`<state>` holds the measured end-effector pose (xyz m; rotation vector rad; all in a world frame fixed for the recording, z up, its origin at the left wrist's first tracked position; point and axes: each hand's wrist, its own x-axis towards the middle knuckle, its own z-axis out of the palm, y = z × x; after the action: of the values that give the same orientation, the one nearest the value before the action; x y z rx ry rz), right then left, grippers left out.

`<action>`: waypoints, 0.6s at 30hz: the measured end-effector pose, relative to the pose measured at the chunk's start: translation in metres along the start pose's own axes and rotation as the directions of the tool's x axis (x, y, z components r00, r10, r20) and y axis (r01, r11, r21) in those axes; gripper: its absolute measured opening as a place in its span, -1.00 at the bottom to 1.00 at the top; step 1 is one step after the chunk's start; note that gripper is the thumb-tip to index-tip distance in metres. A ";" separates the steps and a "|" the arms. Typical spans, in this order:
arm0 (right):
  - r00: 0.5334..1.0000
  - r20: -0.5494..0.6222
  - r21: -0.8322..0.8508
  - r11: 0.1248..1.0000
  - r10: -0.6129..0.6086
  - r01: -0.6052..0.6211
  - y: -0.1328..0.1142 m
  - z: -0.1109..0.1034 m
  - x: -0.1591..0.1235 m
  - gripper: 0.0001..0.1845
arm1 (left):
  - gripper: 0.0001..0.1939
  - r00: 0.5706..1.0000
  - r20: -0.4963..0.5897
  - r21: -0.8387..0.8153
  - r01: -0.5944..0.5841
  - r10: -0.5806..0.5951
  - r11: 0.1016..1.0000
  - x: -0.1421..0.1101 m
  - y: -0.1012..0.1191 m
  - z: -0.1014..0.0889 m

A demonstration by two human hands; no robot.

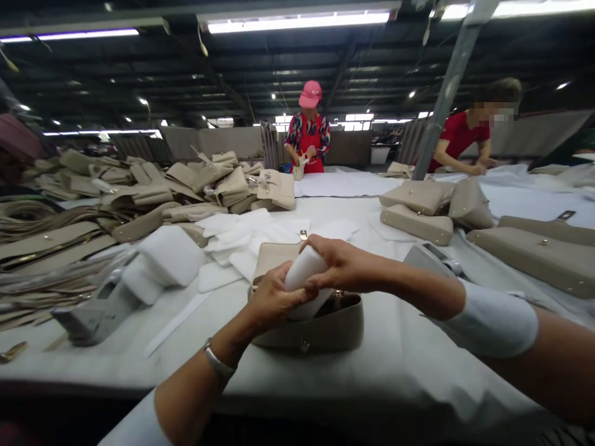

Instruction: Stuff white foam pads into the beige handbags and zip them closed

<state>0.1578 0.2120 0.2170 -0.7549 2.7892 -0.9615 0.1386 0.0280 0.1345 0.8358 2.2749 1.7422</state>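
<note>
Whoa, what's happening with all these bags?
Someone is holding a piece of white foam in both hands, the left hand and the right hand, over an open beige bag. The foam's lower end seems to dip inside. The bag sits on the white table with its flap back. More foam sheets lie behind it, near a big pile of bags. Across the table, a person in a pink cap is holding something pale.
</note>
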 end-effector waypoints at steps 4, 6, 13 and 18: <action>0.991 -0.125 0.132 0.991 0.049 -0.033 0.015 -0.001 -0.010 -0.62 | -0.49 0.998 -0.056 0.488 0.014 0.016 0.873 -0.011 0.013 -0.002; 0.970 -0.214 0.211 0.975 0.116 -0.070 0.029 0.001 -0.020 -0.61 | -0.43 0.997 -0.062 0.680 0.017 0.035 0.733 -0.022 0.016 -0.003; 0.863 -0.328 0.606 0.787 0.384 -0.120 0.059 0.007 -0.047 -0.51 | -0.84 0.973 0.181 0.911 -0.221 0.143 0.349 -0.042 0.012 -0.001; 0.880 -0.395 0.674 0.734 0.264 0.083 0.046 0.016 -0.031 -0.53 | -0.73 0.977 0.126 0.936 -0.175 0.174 0.307 -0.043 0.005 0.004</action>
<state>0.1690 0.2493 0.1741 -0.2747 2.4134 -2.2096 0.1774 0.0097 0.1290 1.2395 3.2319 0.1362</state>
